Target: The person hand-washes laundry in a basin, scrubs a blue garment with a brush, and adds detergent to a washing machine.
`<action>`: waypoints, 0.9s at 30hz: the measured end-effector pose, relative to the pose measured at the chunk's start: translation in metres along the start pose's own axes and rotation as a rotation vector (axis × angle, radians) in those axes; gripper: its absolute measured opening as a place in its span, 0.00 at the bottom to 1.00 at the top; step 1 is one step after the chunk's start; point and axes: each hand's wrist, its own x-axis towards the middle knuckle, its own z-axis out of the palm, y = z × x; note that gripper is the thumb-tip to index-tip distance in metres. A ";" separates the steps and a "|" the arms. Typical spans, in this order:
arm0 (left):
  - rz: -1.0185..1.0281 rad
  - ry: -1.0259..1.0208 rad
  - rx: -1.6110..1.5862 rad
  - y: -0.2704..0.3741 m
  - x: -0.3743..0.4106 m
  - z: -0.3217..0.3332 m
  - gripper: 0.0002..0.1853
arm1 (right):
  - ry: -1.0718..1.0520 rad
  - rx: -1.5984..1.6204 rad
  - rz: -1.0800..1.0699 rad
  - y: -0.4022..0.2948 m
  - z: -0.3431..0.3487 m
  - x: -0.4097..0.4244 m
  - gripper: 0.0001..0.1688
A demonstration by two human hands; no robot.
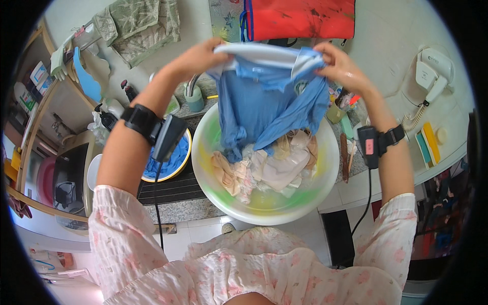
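A wet blue polo shirt (263, 99) with a white collar hangs between my two hands. My left hand (213, 53) pinches one end of the collar, and my right hand (337, 66) grips the other end near the shoulder. The shirt's lower part droops into a large white plastic basin (267, 217) tinted green and yellow. Inside the basin, pale cream and beige garments (280, 169) lie in water. Left of the basin, partly behind my left forearm, a smaller yellow-rimmed basin (188, 148) holds blue cloth (171, 162).
A tap (191, 84) and a soap bottle (195, 100) stand behind the basin. A cup of brushes (335, 112) and a wooden-handled brush (344, 156) are at right. A hair dryer (434, 85) hangs on the right wall, a patterned towel (141, 28) at upper left.
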 end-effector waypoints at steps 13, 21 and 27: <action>0.400 0.244 0.072 0.165 0.036 -0.112 0.17 | 0.375 -0.380 -0.313 -0.165 -0.090 0.027 0.22; 0.150 0.273 0.380 0.144 -0.011 -0.101 0.15 | 0.177 -0.275 -0.288 -0.128 -0.051 0.037 0.29; 0.170 -0.139 0.295 0.019 0.017 -0.010 0.14 | 0.028 -0.464 -0.159 0.040 -0.016 -0.003 0.31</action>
